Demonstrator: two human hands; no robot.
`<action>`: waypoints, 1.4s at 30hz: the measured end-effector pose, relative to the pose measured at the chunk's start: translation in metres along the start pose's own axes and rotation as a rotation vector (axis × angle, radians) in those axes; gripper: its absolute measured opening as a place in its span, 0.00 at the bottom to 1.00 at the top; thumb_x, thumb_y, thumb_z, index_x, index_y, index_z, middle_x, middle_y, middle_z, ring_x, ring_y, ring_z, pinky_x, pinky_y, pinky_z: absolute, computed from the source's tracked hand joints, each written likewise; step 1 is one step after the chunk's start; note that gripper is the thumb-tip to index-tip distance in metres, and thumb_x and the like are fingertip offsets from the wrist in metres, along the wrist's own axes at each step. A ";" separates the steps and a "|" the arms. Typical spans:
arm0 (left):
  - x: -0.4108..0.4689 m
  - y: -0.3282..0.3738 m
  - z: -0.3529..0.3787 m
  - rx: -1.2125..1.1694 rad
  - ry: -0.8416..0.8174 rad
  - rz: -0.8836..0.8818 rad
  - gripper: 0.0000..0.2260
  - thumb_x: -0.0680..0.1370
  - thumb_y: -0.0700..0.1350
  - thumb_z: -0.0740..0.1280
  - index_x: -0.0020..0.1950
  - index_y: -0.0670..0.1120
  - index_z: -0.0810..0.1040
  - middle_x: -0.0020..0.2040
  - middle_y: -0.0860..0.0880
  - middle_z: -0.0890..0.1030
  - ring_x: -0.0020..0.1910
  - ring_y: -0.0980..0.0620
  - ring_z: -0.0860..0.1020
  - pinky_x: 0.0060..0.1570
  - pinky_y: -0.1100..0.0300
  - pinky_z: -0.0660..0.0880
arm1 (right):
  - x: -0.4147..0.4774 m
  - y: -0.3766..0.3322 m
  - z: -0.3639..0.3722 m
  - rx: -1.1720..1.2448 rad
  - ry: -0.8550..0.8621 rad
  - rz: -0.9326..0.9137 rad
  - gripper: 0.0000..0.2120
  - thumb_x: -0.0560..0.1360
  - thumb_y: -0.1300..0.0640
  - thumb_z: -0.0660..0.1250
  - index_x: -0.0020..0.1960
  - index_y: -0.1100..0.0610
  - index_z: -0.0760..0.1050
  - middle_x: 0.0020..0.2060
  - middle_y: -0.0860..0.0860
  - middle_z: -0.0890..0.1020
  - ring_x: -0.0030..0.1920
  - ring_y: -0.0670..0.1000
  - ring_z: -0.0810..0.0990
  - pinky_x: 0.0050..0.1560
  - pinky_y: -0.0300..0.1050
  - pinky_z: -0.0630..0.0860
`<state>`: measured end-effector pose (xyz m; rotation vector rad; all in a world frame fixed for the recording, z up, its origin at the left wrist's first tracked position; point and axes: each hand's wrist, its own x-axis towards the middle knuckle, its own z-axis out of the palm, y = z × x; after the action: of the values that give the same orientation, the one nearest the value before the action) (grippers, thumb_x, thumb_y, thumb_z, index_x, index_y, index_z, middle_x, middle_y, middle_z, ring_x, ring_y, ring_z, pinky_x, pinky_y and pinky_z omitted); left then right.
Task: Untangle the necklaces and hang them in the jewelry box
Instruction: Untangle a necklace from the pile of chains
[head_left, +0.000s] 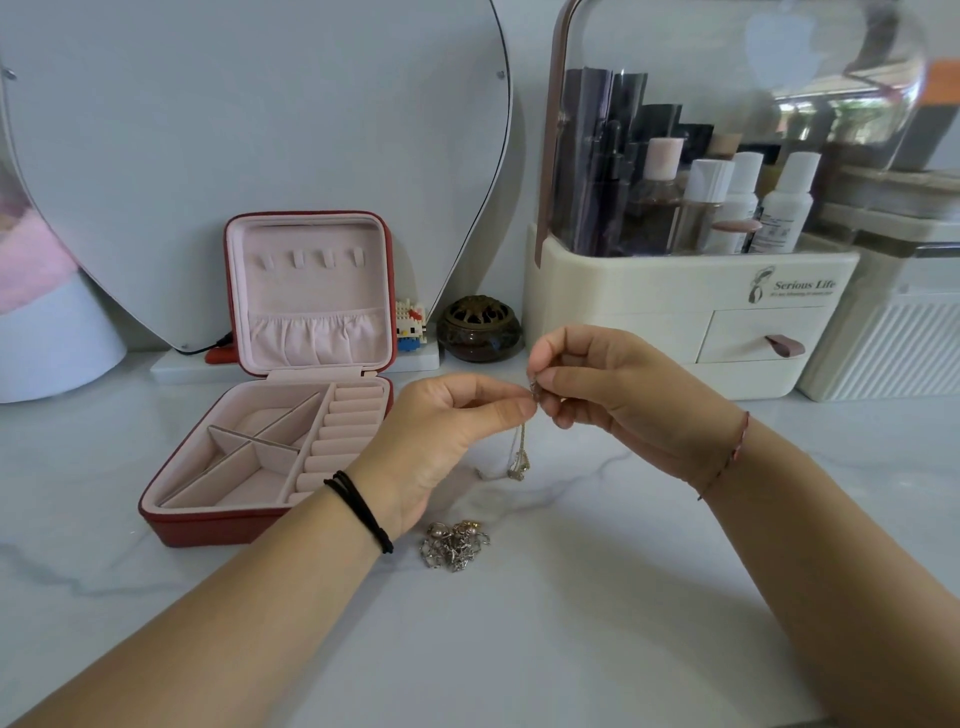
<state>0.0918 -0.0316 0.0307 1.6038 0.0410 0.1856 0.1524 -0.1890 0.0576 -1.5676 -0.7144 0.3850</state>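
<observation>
A thin gold necklace (519, 457) hangs between my two hands above the marble table. My left hand (447, 431) pinches its top end from the left, and my right hand (608, 389) pinches the same spot from the right, fingertips almost touching. A tangled heap of silver and gold chains (454, 545) lies on the table just below my left wrist. The red jewelry box (197, 530) stands open at the left, with a pink lining, a row of small hooks (311, 258) in its upright lid and nothing hanging on them.
A heart-shaped mirror (260, 130) leans behind the box. A cream cosmetics organiser (675, 291) with bottles fills the back right. A dark incense pot (479, 328) and a small block figure (411, 325) stand between them. White marble tabletop (519, 649) spreads in front.
</observation>
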 end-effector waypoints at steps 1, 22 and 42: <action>-0.001 0.000 0.000 0.001 -0.006 0.008 0.04 0.69 0.40 0.73 0.42 0.47 0.84 0.38 0.54 0.84 0.38 0.65 0.78 0.40 0.74 0.71 | 0.000 0.000 0.000 -0.009 -0.004 -0.001 0.09 0.77 0.71 0.59 0.46 0.60 0.73 0.34 0.56 0.73 0.32 0.47 0.73 0.34 0.37 0.71; -0.001 0.002 -0.001 -0.016 -0.117 -0.033 0.01 0.65 0.44 0.73 0.36 0.49 0.84 0.37 0.51 0.81 0.44 0.54 0.75 0.50 0.59 0.70 | 0.000 0.000 0.001 -0.032 -0.051 -0.035 0.08 0.76 0.70 0.61 0.45 0.60 0.74 0.34 0.55 0.71 0.33 0.47 0.69 0.33 0.36 0.68; 0.003 -0.001 -0.003 0.091 -0.036 0.168 0.03 0.73 0.38 0.68 0.41 0.45 0.79 0.34 0.52 0.76 0.37 0.59 0.72 0.44 0.66 0.69 | -0.001 0.001 0.001 -0.129 0.017 0.130 0.04 0.74 0.64 0.68 0.46 0.65 0.79 0.24 0.47 0.67 0.26 0.43 0.63 0.28 0.33 0.64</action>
<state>0.0943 -0.0278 0.0301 1.7018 -0.1152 0.2885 0.1516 -0.1889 0.0564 -1.7431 -0.6365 0.4274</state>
